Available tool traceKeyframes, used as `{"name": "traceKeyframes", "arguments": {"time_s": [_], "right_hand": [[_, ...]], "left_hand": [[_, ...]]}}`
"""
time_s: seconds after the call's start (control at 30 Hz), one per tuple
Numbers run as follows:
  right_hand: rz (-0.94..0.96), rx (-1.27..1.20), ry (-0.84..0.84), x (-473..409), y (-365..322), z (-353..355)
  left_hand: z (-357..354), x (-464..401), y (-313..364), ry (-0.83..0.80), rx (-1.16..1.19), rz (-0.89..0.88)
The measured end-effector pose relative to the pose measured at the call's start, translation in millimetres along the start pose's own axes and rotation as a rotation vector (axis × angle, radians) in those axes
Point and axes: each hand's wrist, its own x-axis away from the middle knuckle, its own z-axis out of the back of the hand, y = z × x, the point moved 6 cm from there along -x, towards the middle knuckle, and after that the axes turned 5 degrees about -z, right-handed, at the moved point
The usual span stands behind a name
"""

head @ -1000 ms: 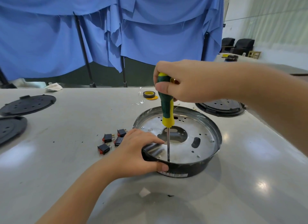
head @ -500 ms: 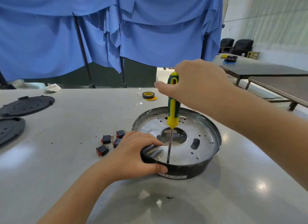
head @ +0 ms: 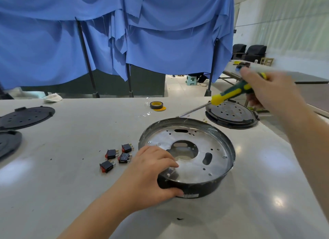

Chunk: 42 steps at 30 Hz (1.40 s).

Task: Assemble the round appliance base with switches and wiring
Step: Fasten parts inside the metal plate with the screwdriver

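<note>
My left hand grips the round base rim. My right hand holds the screwdriver up, tip w/ no touch.

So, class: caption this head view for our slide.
Left hand steadies round base; right hand holds screwdriver above table.

left hand: bare, no glove; right hand: bare, blurred | forearms: unsleeved
</note>
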Motion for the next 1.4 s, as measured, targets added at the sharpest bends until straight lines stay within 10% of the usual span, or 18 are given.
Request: {"name": "traceKeyframes", "arguments": {"time_s": [0.33,0.57,0.9,1.2,1.4], "right_hand": [[-0.69,-0.638,-0.127,15,139,-58],[-0.312,0.081,0.003,11,165,-45],[-0.24,0.725,-0.035,20,184,-61],[-0.171,0.768,-0.005,30,169,-61],[0.009,0.36,0.007,36,143,-69]], "left_hand": [[-6,1,11,0.007,-0.016,-0.035],[-11,1,7,0.007,-0.058,-0.06],[-18,0,3,0.065,-0.035,-0.1],[-16,0,-1,0.139,0.041,-0.072],[0,-1,3,0.305,0.149,-0.004]]}}
